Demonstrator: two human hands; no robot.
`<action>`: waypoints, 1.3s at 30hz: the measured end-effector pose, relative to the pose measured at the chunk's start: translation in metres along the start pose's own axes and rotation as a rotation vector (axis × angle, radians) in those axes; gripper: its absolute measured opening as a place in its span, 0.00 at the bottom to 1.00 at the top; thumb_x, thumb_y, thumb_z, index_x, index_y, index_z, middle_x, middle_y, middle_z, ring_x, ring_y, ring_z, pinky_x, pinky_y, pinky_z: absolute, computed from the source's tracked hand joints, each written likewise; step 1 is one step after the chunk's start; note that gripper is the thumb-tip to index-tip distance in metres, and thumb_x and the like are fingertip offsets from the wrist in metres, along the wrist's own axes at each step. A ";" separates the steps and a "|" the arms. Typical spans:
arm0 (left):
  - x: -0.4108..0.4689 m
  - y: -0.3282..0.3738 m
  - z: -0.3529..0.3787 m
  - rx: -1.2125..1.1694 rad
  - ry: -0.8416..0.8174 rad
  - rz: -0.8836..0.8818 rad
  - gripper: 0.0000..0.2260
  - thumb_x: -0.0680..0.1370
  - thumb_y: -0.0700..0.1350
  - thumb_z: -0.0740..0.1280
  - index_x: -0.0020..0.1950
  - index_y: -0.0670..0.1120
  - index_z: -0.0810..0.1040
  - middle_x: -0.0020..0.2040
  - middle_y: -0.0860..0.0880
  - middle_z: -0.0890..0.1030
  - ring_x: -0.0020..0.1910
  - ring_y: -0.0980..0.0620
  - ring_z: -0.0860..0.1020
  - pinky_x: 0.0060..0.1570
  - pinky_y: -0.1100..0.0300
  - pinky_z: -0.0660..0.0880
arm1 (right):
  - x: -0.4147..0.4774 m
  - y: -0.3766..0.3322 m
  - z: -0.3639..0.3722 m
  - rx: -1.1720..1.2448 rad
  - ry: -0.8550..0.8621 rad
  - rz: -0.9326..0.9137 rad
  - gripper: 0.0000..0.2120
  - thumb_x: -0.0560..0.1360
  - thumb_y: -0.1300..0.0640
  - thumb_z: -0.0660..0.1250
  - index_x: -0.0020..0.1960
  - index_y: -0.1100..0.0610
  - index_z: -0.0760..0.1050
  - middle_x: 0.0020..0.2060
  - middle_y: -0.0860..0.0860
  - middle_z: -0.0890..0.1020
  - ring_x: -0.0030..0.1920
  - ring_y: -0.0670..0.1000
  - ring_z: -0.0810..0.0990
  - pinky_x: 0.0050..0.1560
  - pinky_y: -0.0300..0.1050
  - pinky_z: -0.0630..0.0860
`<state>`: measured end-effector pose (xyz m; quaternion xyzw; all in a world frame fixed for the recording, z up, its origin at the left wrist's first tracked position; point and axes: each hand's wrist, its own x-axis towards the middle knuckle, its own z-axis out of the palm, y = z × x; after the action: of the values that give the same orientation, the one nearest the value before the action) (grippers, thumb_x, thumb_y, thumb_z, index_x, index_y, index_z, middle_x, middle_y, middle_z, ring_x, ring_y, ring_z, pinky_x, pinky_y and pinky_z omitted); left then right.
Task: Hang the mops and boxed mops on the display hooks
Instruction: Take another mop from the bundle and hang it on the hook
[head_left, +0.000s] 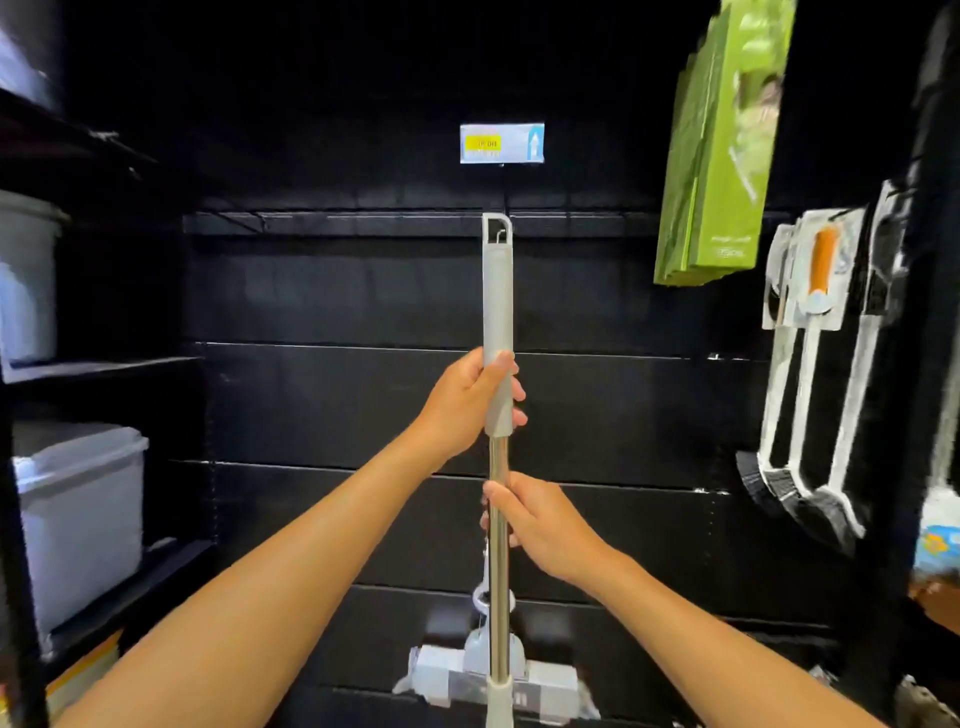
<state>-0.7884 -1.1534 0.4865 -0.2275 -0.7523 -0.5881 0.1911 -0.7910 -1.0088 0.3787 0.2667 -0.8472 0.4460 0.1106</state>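
A grey mop (497, 291) stands upright in the middle of the black display wall. Its steel pole runs down to the mop head (493, 675) at the bottom. The hanging hole at the handle's top sits around the tip of a display hook (500, 234), just below a price tag (502, 143). My left hand (470, 400) grips the lower end of the grey handle. My right hand (535, 525) grips the steel pole lower down. Green boxed mops (722, 145) hang at the upper right.
Carded brushes and brooms (810, 364) hang on the right side of the wall. Grey lidded bins (78, 519) sit on black shelves at the left. The black slat wall (337, 405) behind the mop is bare on both sides of it.
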 end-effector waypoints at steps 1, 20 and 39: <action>0.012 0.004 -0.005 -0.003 -0.001 0.003 0.17 0.86 0.55 0.58 0.64 0.44 0.74 0.51 0.43 0.84 0.42 0.48 0.86 0.46 0.57 0.86 | 0.012 -0.005 -0.003 0.010 0.014 0.005 0.19 0.82 0.40 0.58 0.50 0.52 0.80 0.42 0.50 0.87 0.44 0.51 0.87 0.52 0.60 0.82; 0.152 0.015 -0.030 -0.054 -0.024 0.005 0.18 0.86 0.57 0.59 0.63 0.44 0.76 0.49 0.44 0.83 0.41 0.47 0.84 0.51 0.49 0.85 | 0.132 -0.027 -0.040 0.060 0.131 0.064 0.19 0.85 0.43 0.58 0.52 0.56 0.80 0.42 0.55 0.87 0.45 0.55 0.87 0.49 0.61 0.85; 0.209 -0.019 -0.029 -0.057 -0.049 -0.002 0.17 0.86 0.57 0.58 0.61 0.44 0.76 0.49 0.44 0.83 0.41 0.47 0.85 0.48 0.51 0.86 | 0.182 0.000 -0.043 0.009 0.171 0.126 0.17 0.85 0.44 0.57 0.53 0.54 0.79 0.45 0.54 0.86 0.47 0.52 0.87 0.53 0.54 0.86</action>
<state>-0.9704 -1.1611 0.5939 -0.2465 -0.7397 -0.6038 0.1657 -0.9449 -1.0379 0.4805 0.1744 -0.8478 0.4768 0.1533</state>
